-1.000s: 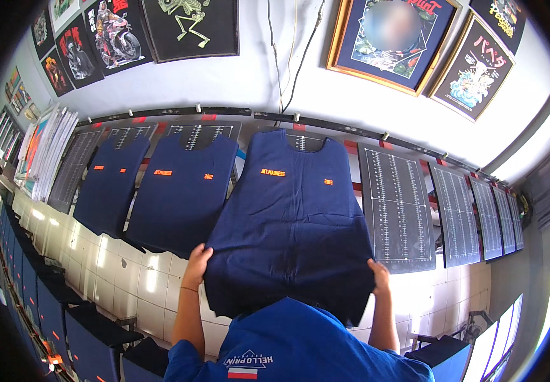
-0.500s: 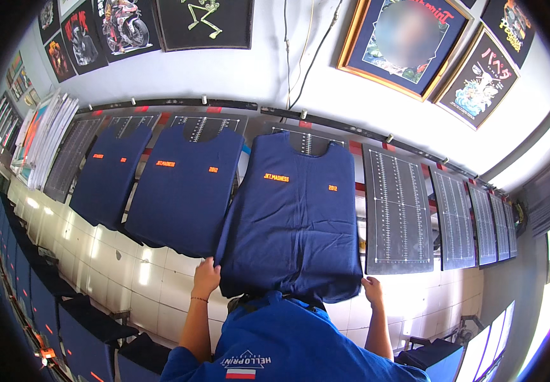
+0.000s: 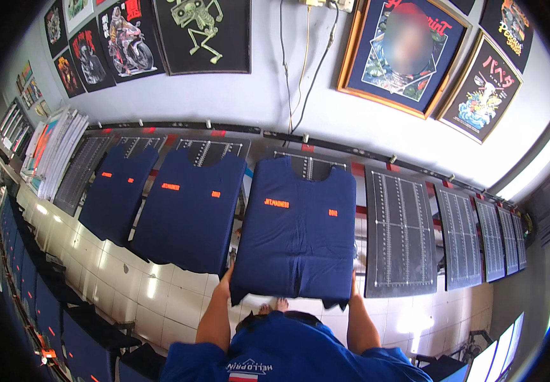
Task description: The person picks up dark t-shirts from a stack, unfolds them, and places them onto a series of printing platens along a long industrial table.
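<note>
A navy shirt (image 3: 295,235) lies face up over a dark flat board, its scooped neckline at the far end and small orange print on the chest. My left hand (image 3: 226,281) is at the shirt's near left edge. At its near right edge is my right hand (image 3: 355,290). Both hands touch the sides of the cloth, and their fingers are mostly hidden by it. The hem hangs loose over the board's near end, with drooping corners. Ruled white marks on the board (image 3: 308,167) show inside the neckline.
To the left, navy shirts cover two similar boards, the nearer shirt (image 3: 189,213) beside mine. Bare ruled boards (image 3: 400,235) continue rightward. A black rail (image 3: 338,145) runs along the wall behind. Framed screens (image 3: 55,149) lean at far left. More navy shirts (image 3: 90,337) line the lower left.
My hands have moved from the hem corners inward and up along the shirt's sides. The cloth lies flatter and squarer, its deep creases mostly gone. The view has tilted up slightly.
</note>
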Available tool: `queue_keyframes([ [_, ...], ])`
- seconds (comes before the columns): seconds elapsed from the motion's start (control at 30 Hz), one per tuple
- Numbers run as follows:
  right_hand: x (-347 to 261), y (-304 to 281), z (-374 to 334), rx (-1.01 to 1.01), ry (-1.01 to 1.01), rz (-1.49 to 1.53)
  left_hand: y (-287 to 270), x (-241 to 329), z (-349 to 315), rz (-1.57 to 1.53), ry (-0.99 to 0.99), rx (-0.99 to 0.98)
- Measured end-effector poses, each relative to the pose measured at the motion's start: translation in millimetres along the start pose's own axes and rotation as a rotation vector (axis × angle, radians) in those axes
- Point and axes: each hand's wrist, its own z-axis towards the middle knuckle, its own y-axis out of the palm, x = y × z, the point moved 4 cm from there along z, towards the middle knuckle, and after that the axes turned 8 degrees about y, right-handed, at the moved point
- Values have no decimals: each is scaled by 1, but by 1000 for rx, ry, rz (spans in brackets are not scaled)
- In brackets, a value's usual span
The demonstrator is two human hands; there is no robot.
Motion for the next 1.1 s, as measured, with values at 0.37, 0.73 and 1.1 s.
queue_keyframes([
  [0.37,59,-79,-94,-150,282,161,-33,21,-114,63,-20,21],
  [0.73,-276,91,-208,161,-814,-9,162,306,-105,31,844,-237],
  [1.1,-263,245,-338,8,-1398,164,56,490,-232,222,1398,-405],
])
